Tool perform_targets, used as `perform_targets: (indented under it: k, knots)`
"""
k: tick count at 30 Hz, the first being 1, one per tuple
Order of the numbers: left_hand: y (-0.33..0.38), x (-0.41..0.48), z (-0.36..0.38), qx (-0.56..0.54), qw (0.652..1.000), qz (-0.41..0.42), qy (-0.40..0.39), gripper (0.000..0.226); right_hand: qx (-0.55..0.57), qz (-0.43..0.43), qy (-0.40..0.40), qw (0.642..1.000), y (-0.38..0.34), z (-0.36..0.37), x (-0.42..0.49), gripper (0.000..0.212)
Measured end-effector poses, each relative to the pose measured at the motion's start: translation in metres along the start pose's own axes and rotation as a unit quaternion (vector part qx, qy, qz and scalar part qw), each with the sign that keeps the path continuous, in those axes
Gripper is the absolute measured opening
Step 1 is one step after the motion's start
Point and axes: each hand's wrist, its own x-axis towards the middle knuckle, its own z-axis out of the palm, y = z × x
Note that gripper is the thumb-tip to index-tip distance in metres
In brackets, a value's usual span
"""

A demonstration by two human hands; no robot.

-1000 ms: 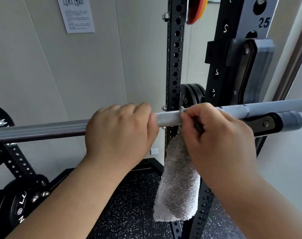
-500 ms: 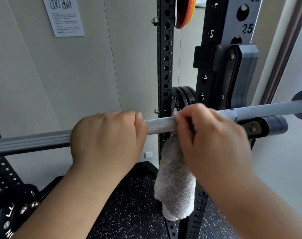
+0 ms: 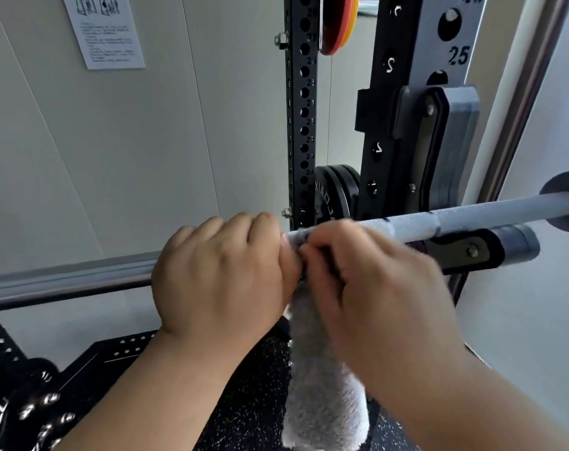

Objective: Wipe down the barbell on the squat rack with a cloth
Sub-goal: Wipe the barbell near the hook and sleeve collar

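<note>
I'm gripping the silver metal barbell [image 3: 491, 214] with my left hand [image 3: 221, 275] to steady it — my right hand [image 3: 374, 281] is pinching the fluffy grey cloth [image 3: 325, 385] against it to rub.

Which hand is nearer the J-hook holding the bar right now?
Right. The right hand, holding the cloth on the barbell, sits just left of the J-hook; the left hand grips the bar farther left, beyond the right hand.

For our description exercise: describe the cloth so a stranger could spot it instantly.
Find the squat rack's black perforated upright, then the grey barbell crossing it. Beneath the bar, hanging from the right hand, is the cloth: the only soft, fluffy grey thing among hard metal.
</note>
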Motion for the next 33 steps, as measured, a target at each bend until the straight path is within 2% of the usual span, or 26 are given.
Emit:
perform_targets:
  k: [2, 5, 9, 11, 15, 19, 24, 27, 29, 31, 33]
  knots:
    - [0.001, 0.003, -0.003, -0.004, 1.000, -0.003, -0.015, 0.032, 0.013, 0.005, 0.001, 1.000, 0.008, -0.002, 0.000, 0.017]
    - [0.001, 0.011, -0.011, -0.010, 0.999, -0.018, -0.046, 0.033, -0.001, 0.077, 0.042, 0.996, 0.030, -0.015, 0.017, 0.017]
    - [-0.003, 0.019, -0.016, -0.010, 0.994, 0.007, -0.108, 0.038, 0.013, -0.004, 0.022, 1.000, 0.002, 0.004, 0.001, 0.014]
    - [-0.008, 0.019, -0.017, -0.018, 0.993, 0.019, -0.117, 0.038, 0.026, -0.002, 0.023, 0.999, 0.007, 0.003, 0.000, 0.018]
    - [-0.015, 0.006, -0.024, -0.043, 0.995, 0.007, -0.092, 0.035, 0.016, 0.061, 0.056, 0.996, 0.028, -0.013, 0.015, 0.017]
    - [-0.015, -0.003, -0.025, -0.028, 0.996, -0.050, -0.066, 0.047, 0.041, -0.017, 0.022, 0.999, 0.001, 0.004, -0.002, 0.015]
    - [-0.013, 0.006, -0.022, -0.019, 0.998, -0.042, -0.050, 0.043, 0.005, 0.059, 0.053, 0.997, 0.028, -0.012, 0.012, 0.014]
    - [-0.014, 0.009, -0.021, -0.005, 0.995, -0.046, -0.091, 0.043, 0.033, -0.013, 0.033, 0.999, 0.004, 0.003, -0.001, 0.010]
    - [-0.013, 0.021, -0.023, 0.015, 0.984, -0.070, -0.161, 0.050, 0.055, -0.044, 0.014, 0.997, -0.001, 0.008, -0.008, 0.014]
    - [-0.015, 0.034, -0.023, 0.010, 0.963, -0.112, -0.246, 0.058, 0.054, -0.001, 0.015, 0.998, 0.016, 0.001, -0.002, 0.020]
    - [-0.017, 0.036, -0.021, 0.000, 0.960, -0.108, -0.260, 0.059, 0.033, 0.051, 0.039, 0.997, 0.033, -0.009, 0.006, 0.020]
